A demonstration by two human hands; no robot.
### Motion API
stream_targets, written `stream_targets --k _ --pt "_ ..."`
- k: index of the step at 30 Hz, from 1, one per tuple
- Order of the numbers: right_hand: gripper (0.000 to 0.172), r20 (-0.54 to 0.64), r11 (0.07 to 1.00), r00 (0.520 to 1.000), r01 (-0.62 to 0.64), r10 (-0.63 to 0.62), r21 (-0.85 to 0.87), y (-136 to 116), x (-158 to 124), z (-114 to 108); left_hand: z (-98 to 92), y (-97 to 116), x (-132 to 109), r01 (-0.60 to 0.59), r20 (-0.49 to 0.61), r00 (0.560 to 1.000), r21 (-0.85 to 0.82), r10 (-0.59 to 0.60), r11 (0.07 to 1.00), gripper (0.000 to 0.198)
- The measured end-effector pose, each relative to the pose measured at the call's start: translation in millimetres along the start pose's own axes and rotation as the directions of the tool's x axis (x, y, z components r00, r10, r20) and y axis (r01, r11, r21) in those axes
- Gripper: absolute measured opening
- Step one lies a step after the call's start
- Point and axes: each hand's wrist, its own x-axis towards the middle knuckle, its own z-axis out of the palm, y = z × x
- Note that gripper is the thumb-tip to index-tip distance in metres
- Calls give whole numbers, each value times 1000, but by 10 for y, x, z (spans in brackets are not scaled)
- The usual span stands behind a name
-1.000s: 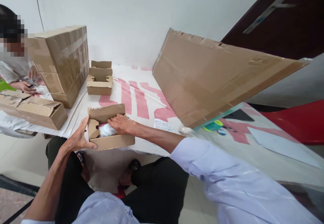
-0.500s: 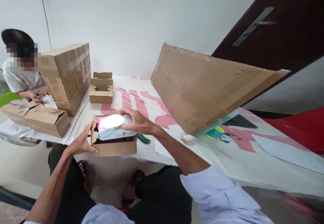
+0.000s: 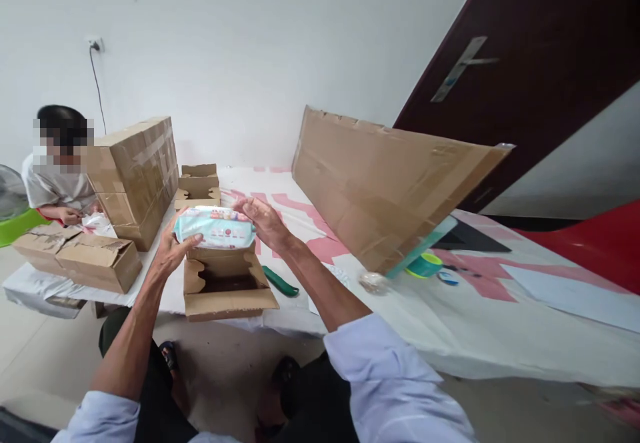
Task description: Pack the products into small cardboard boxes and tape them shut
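A soft light-blue and pink pack of wet wipes (image 3: 225,228) is held level above an open small cardboard box (image 3: 227,304). My left hand (image 3: 173,243) grips the left end of the pack, with the thumb across its front. My right hand (image 3: 267,224) is at the pack's right end, fingers loosely extended and apart; whether they touch the wrapper I cannot tell. Below, the box stands at the table's front edge with its flap folded toward me. Its dark inside shows no contents. A green cutter-like tool (image 3: 281,281) lies just right of the box.
Another open small box (image 3: 197,193) stands behind. On the left are a tall taped carton (image 3: 143,176), two small boxes (image 3: 80,253) and a seated person (image 3: 60,186). A large cardboard sheet (image 3: 380,183) leans on the right, near tape rolls (image 3: 424,265) and a clear bundle (image 3: 374,283).
The pack of wet wipes has come up out of the box. My left hand has moved from the box to the pack, and my right hand has loosened from it. The view has shifted.
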Motion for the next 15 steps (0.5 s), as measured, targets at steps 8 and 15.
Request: stream_targets --k 8,15 --pt "56 -19 992 992 -121 121 41 477 408 -94 97 -327 398 80 72 995 -120 -72 990 96" --pt "48 40 985 984 -174 173 3 779 324 -266 16 -645 400 340 146 938 -198 -315 919 86"
